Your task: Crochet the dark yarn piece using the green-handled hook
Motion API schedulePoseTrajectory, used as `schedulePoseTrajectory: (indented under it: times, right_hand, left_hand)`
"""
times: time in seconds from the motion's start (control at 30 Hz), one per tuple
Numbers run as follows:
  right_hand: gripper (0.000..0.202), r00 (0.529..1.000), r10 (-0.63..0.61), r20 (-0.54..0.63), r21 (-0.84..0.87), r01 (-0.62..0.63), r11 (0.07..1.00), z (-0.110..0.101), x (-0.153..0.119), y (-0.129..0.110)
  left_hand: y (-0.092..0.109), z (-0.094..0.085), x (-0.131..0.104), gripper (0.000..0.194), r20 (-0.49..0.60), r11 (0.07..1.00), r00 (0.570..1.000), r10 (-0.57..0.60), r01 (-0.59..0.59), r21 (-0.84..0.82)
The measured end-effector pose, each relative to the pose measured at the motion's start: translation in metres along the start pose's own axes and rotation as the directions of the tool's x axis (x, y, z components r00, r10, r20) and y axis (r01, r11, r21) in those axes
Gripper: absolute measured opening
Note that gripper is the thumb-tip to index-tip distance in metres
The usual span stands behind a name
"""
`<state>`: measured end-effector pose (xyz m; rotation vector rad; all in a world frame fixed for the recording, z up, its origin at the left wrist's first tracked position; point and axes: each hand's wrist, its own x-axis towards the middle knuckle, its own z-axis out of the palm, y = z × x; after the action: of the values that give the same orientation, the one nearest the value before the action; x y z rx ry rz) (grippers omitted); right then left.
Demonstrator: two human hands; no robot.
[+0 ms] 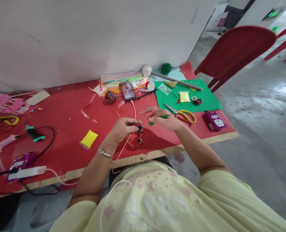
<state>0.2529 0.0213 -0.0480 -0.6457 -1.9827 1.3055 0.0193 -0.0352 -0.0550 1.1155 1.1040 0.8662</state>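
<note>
My left hand pinches a small dark, multicoloured crocheted piece that hangs down over the table's front part. In my right hand is a crochet hook with a green handle, its thin shaft pointing left at the crocheted piece. The index finger of that hand stretches out above the hook. A thin strand of yarn runs near my left hand, and a ball of multicoloured yarn lies farther back. Whether the hook's tip is inside a stitch is too small to tell.
Yellow-handled scissors lie beside my right forearm, partly on a green sheet. A purple box sits at the right edge. A yellow packet and a glue gun are to the left. A pale cable crosses the table edge.
</note>
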Motion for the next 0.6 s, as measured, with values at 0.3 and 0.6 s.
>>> schedulePoseTrajectory:
  times: [0.3,0.6]
  right_hand:
    - [0.028,0.966,0.185,-0.181,0.361,-0.109,0.926,0.027,-0.009,0.023]
    - [0.031,0.980,0.135,-0.144,0.328,-0.081,0.941,0.021,-0.009,0.015]
  left_hand:
    - [0.003,0.000,0.000,0.033,-0.045,0.987,0.997,-0.058,0.050,-0.152]
    - [0.002,0.004,-0.002,0.033,-0.083,0.978,0.996,-0.034,0.016,-0.208]
